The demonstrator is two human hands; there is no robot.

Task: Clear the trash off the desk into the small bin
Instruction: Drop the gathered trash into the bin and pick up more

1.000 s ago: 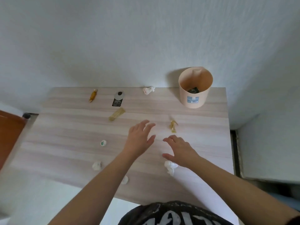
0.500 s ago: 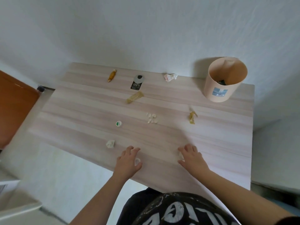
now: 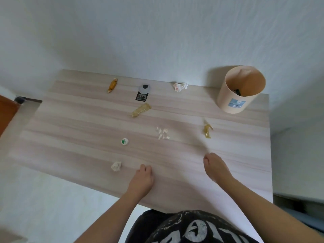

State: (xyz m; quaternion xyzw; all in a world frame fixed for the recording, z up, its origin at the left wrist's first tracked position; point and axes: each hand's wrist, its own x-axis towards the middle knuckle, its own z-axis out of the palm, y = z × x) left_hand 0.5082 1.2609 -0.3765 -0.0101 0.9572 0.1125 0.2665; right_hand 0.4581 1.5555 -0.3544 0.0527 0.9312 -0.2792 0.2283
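The peach small bin (image 3: 228,102) stands at the desk's (image 3: 78,120) far right corner with something dark inside. Trash lies scattered: an orange candy wrapper (image 3: 112,85), a black tag (image 3: 142,94), a pinkish tissue (image 3: 180,86), a yellow wrapper (image 3: 141,109), white scraps (image 3: 162,133), a crumpled yellow wrapper (image 3: 207,129), a white-green cap (image 3: 124,141) and a white wad (image 3: 116,166). My left hand (image 3: 142,178) rests near the front edge, fingers curled shut over a small white scrap. My right hand (image 3: 214,167) is a fist over a white paper wad; both pieces are hidden.
A white wall runs behind the desk. An orange-brown panel (image 3: 7,113) stands at the far left. The desk's right edge drops to a dark gap by the floor (image 3: 298,200). My dark printed shirt (image 3: 192,228) is at the front edge.
Both hands drew back to the front edge, settled over the two white pieces there and closed into fists. The view has shifted, uncovering the white scraps in the middle.
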